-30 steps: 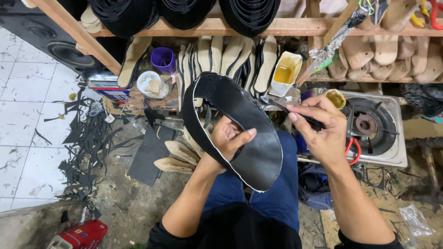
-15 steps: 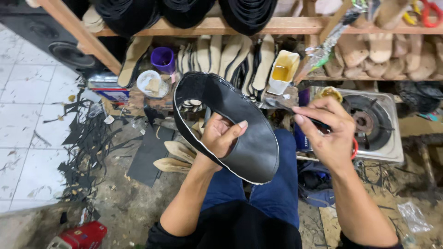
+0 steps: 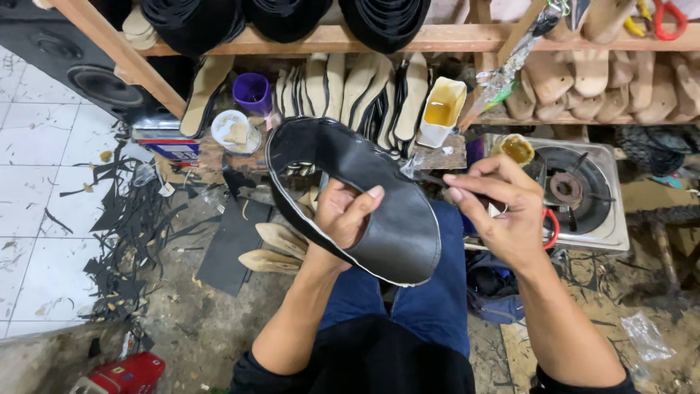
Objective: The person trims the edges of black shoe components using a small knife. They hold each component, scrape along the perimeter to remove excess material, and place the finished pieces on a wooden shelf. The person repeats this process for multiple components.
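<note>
Closest in, the person's blue-trousered lap (image 3: 430, 292) fills the bottom of the view, both forearms rising from it, sleeves cut off by the lower edge. The left hand (image 3: 346, 215) sits palm-up under a black leather shoe upper (image 3: 386, 219), thumb pressed over its inner edge and fingers tucked out of sight beneath, so that's a firm grasp. The upper curves up and away from the lap, its open loop end tilted toward the shelf, a pale line running along its rim. The right hand (image 3: 503, 215) hovers just beside the upper's right edge, fingers pinched tight round a thin dark tool (image 3: 423, 175) whose tip meets the leather; most of the shaft is buried in the fist and what kind of tool it is can't be made out. A red loop-shaped handle (image 3: 553, 228) peeks from behind that wrist, the rest hidden. Down on the floor to the left, pale sole pieces (image 3: 273, 248) lie on a dark mat, with black offcuts (image 3: 131, 219) scattered over the tiles. Further back, a gas burner (image 3: 583, 193), a white cup of yellow glue (image 3: 441, 109), a purple cup (image 3: 251, 91), and insoles (image 3: 350, 91) standing under the wooden shelf (image 3: 452, 36).
</note>
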### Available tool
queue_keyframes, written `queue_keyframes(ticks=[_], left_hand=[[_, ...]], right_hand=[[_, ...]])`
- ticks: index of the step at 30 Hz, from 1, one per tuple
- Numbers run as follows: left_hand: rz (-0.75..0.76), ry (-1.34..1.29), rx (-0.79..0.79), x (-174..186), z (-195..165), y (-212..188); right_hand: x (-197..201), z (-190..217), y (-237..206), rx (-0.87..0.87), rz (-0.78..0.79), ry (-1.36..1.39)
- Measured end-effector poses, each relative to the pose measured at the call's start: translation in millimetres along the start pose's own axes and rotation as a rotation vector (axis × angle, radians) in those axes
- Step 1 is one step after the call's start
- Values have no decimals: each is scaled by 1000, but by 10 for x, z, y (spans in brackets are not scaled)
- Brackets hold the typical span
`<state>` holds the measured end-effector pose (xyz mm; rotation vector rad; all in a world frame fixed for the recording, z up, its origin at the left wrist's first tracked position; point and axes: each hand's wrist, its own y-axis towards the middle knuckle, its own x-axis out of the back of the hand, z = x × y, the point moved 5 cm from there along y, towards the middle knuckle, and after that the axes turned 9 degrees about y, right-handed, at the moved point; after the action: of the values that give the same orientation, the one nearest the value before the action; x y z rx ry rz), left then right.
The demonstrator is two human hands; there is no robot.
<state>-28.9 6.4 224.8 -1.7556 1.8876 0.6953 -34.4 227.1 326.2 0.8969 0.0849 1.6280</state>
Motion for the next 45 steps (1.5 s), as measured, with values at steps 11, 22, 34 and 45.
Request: queue_keyframes(ticks=[11, 22, 34, 45], left_hand=[[-52, -108, -124, 121, -38, 4], [-193, 272, -408, -170, -236, -142], [95, 214, 255, 55, -89, -182], [73, 261, 236, -45, -180, -215]], right_hand=[[-22, -42, -62, -1, 6, 21], [-366, -298, -117, -530, -37, 716], [-24, -8, 53, 7, 57, 54], [-10, 86, 125, 106, 119, -28]])
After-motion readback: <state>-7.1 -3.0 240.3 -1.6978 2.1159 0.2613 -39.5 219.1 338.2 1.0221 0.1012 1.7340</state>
